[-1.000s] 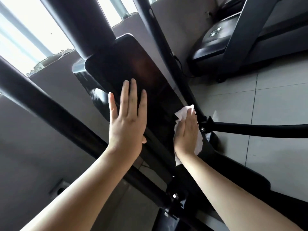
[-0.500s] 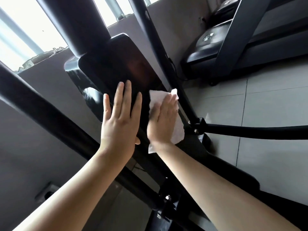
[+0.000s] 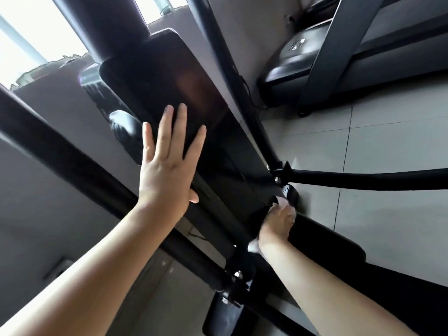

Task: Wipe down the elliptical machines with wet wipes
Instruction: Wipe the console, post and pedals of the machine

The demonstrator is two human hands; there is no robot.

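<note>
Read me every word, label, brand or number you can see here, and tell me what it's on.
White sticker on the treadmill hood: print too blurred to read.
Small pale marking low on the elliptical, beside the pivot: too small to read.
No other text shows.

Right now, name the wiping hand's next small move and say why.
Probably sweep the right hand up the black panel: it presses the wipe at the panel's low end, beside the arm joint, while the left hand braces flat higher up.
</note>
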